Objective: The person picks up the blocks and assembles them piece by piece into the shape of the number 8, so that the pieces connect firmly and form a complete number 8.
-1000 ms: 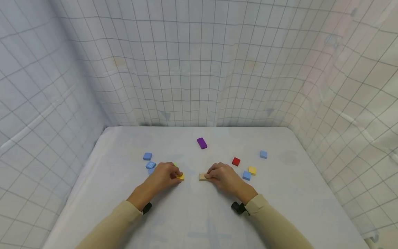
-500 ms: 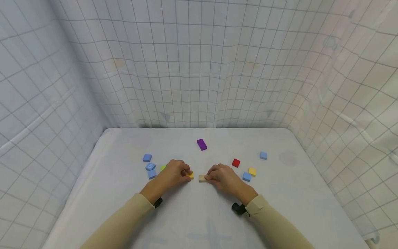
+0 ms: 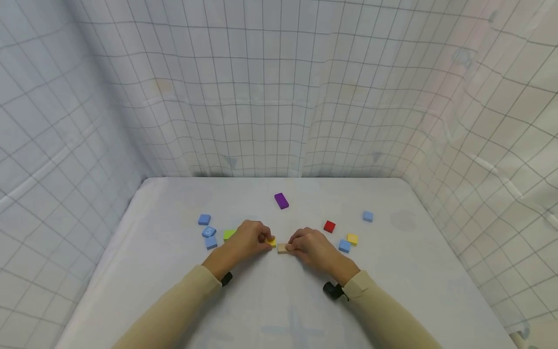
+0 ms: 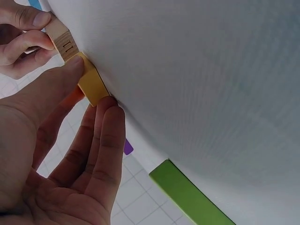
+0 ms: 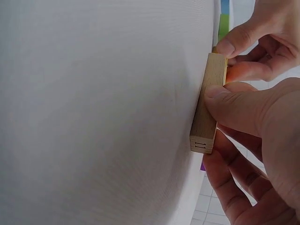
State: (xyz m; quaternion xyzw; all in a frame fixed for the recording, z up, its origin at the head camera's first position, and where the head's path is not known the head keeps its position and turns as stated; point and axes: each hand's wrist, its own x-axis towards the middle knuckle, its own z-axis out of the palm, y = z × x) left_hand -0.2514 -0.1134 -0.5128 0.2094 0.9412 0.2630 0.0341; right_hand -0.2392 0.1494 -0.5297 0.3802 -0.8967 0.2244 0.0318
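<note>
My left hand [image 3: 250, 237] pinches a small yellow block [image 4: 95, 86] between thumb and fingers, low over the white tabletop. Just right of it, my right hand [image 3: 313, 246] grips a plain wooden block [image 5: 208, 110], a longer bar with two short dark marks on its end. In the head view the near ends of these two blocks face each other across a narrow gap. A lime-green block [image 3: 229, 235] lies behind my left wrist, and it shows again as a long green bar [image 4: 191, 193] in the left wrist view.
Several blue blocks, one of them [image 3: 204, 219] farthest back, lie at left. A purple block [image 3: 281, 200] sits behind both hands. To the right are a red block [image 3: 329, 226], a yellow square [image 3: 352, 239] and two blue blocks [image 3: 368, 216]. Gridded white curtains [image 3: 279, 97] enclose the table.
My left hand has moved right with the yellow block, up close to the wooden block, uncovering the green block and a blue one. The right hand has stayed nearly still.
</note>
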